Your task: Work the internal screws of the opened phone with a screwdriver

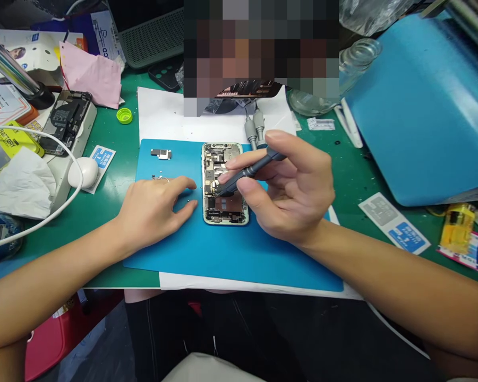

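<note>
Over the blue rectangular mat, my right hand is grasping a dark grey, pen-like tool, its tip pointing down at the opened, pale-framed smartphone that is lying on the mat. Just left of the phone, my left hand is resting released, thumb and forefinger parted. Beyond, 2 grey-handled tools are lying.

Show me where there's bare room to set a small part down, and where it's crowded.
The blue mat is bare between the open phone and its own near edge; a smaller patch of green table lies between the right hand and the blue case. Crowded: the left side, with crumpled tissue and a second opened phone.
</note>
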`<state>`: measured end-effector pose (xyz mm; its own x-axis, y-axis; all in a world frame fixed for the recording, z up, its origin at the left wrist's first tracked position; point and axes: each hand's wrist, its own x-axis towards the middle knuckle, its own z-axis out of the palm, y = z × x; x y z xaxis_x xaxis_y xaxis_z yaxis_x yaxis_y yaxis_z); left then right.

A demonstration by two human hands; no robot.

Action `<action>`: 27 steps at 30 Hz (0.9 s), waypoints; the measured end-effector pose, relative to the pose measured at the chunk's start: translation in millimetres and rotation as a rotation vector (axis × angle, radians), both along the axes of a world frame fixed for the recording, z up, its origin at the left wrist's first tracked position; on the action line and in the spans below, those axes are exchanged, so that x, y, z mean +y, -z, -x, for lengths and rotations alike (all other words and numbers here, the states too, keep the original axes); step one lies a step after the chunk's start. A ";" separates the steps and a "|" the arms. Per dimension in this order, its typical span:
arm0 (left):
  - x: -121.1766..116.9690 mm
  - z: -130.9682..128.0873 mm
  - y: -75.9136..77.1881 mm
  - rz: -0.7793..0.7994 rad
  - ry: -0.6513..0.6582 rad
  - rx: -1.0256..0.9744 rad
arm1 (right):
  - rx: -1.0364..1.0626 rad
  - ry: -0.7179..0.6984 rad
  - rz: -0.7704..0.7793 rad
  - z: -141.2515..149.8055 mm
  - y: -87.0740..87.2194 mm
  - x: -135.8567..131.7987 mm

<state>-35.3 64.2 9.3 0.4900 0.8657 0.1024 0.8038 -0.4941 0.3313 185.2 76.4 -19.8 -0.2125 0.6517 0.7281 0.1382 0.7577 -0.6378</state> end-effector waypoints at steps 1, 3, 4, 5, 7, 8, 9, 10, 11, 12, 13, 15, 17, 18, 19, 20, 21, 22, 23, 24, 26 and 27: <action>0.1 0.1 -0.2 0.002 0.002 -0.001 | 0.004 -0.003 0.007 -0.1 0.2 0.0; 0.2 0.0 -0.5 0.007 0.008 -0.005 | 0.012 -0.014 0.014 -0.4 0.8 0.1; 0.2 -0.1 -0.5 0.006 0.009 -0.006 | 0.012 -0.020 0.014 -0.6 1.0 0.1; 0.2 -0.2 -0.4 0.002 0.008 -0.007 | 0.012 -0.024 0.013 -0.8 1.3 0.2; 0.4 -0.2 -0.1 -0.018 0.003 -0.007 | 0.005 -0.025 0.012 -1.1 1.5 0.4; 0.4 -0.1 0.2 -0.029 0.000 -0.007 | 0.001 -0.025 0.009 -1.1 1.5 0.5; 0.4 0.0 0.4 -0.037 -0.003 -0.006 | -0.003 -0.023 0.006 -1.2 1.5 0.7; 0.4 0.1 0.5 -0.043 -0.004 -0.008 | -0.007 -0.017 0.002 -1.2 1.5 0.9; 0.4 0.3 0.5 -0.045 -0.006 -0.010 | -0.010 -0.010 -0.004 -1.2 1.3 1.1; 0.3 0.4 0.5 -0.045 -0.007 -0.014 | -0.015 -0.004 -0.008 -1.1 1.2 1.2; 0.2 0.5 0.3 -0.044 -0.008 -0.018 | -0.016 0.002 -0.008 -1.1 1.0 1.2; 0.0 0.5 -0.1 -0.036 -0.005 -0.030 | -0.019 0.004 0.007 -1.1 0.4 1.0; 0.0 0.4 -0.3 -0.025 0.005 -0.037 | -0.020 -0.004 0.021 -1.0 -0.4 0.4; 0.1 0.3 -0.3 -0.026 0.011 -0.042 | -0.019 -0.008 0.024 -0.9 -0.8 0.2; 0.1 0.3 -0.3 -0.031 0.018 -0.046 | -0.015 -0.013 0.022 -0.7 -1.2 0.1; 0.1 0.2 -0.2 -0.043 0.023 -0.054 | -0.009 -0.020 0.017 -0.4 -1.5 0.1; 0.0 0.2 -0.2 -0.061 0.027 -0.065 | 0.000 -0.028 0.011 0.0 -1.8 0.3; -0.4 0.2 -0.4 -0.080 0.036 -0.082 | 0.009 -0.040 0.004 0.4 -1.9 0.8; -1.0 0.1 -0.6 -0.099 0.055 -0.101 | 0.019 -0.053 -0.004 0.7 -1.9 1.4; -1.9 0.0 -1.0 -0.122 0.087 -0.120 | 0.028 -0.065 -0.012 1.1 -1.8 2.1; -4.5 -0.4 -2.0 -0.166 0.211 -0.144 | 0.039 -0.087 -0.030 1.6 -1.2 3.7; -6.1 -0.8 -2.4 -0.192 0.295 -0.142 | 0.041 -0.091 -0.036 1.8 -0.9 4.5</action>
<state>-34.5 58.2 11.6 0.6842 0.6481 0.3344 0.5706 -0.7613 0.3081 183.4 80.9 -18.9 -0.2394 0.6040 0.7602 0.0420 0.7886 -0.6134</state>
